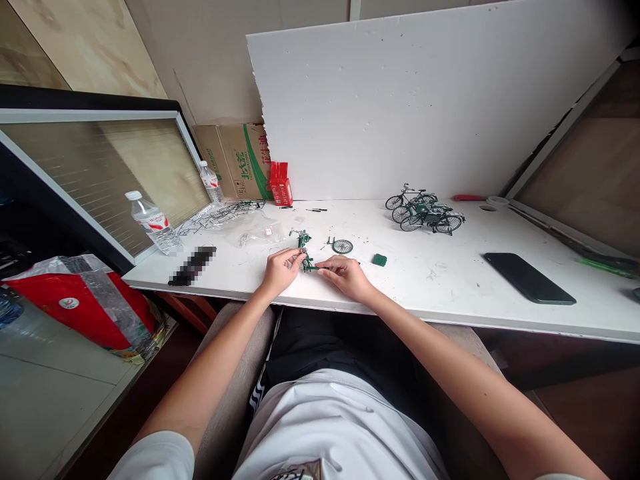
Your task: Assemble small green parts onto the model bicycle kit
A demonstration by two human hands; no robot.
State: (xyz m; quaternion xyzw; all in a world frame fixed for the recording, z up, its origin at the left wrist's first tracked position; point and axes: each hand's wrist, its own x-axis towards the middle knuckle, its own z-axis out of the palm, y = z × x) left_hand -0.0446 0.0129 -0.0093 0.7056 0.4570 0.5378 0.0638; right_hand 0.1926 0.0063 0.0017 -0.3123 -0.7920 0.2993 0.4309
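Note:
My left hand and my right hand rest at the near edge of the white table, both pinched on a small green model bicycle frame held between them. A loose spoked wheel lies just beyond my right hand. A small green block sits to the right of it. Another green part lies just behind the frame.
Finished green model bicycles stand at the back right. A black phone lies on the right. Clear bags with parts, two water bottles, a red box and a cardboard carton are at the back left.

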